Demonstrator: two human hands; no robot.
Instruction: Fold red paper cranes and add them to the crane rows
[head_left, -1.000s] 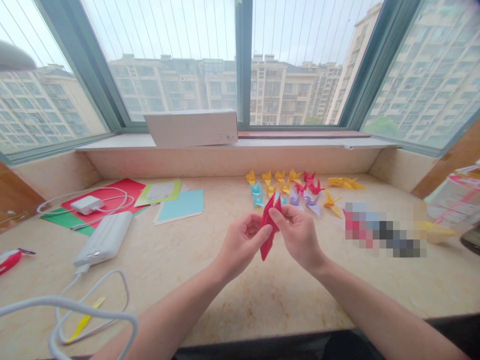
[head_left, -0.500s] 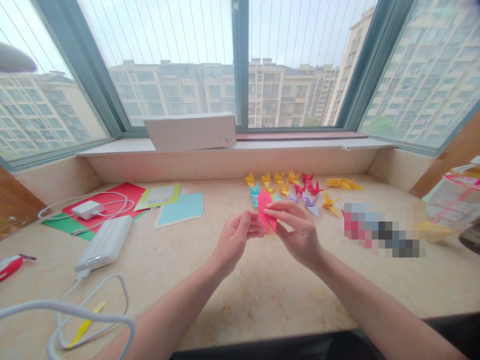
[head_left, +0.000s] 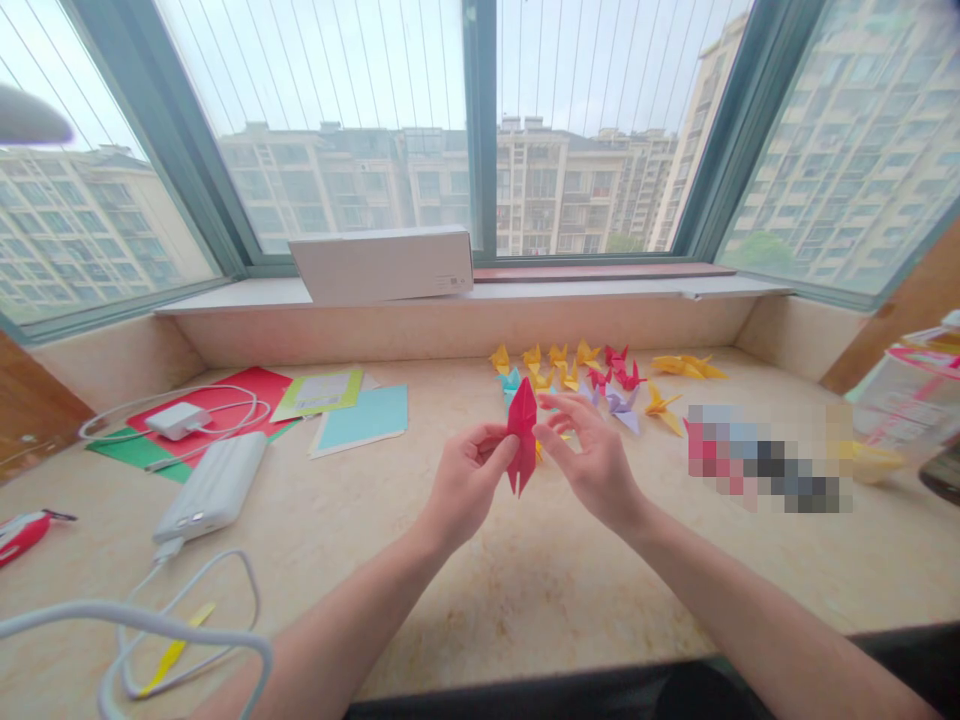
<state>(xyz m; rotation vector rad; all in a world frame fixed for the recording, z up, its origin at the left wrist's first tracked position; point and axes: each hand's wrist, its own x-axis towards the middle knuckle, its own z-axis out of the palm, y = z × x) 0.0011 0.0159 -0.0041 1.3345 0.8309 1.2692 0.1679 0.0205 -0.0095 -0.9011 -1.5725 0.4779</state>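
My left hand [head_left: 466,482] pinches a folded red paper piece [head_left: 521,436] between thumb and fingers, holding it upright above the stone sill. My right hand [head_left: 589,457] is right beside the paper with its fingers spread apart, and I cannot tell whether the thumb touches it. Just behind my hands lies a cluster of several small folded paper cranes [head_left: 577,378] in yellow, red, blue and purple.
Coloured paper sheets [head_left: 330,405] lie at the back left, with a white charger [head_left: 177,420] and cable on the red sheet. A white power bank [head_left: 214,487] with a looping cable sits at left. A white box [head_left: 382,264] rests on the window ledge. A plastic container [head_left: 911,400] stands at right.
The red paper has been turned from flat to upright on edge. My right hand has let its fingers spread off the paper, while my left hand keeps the pinch.
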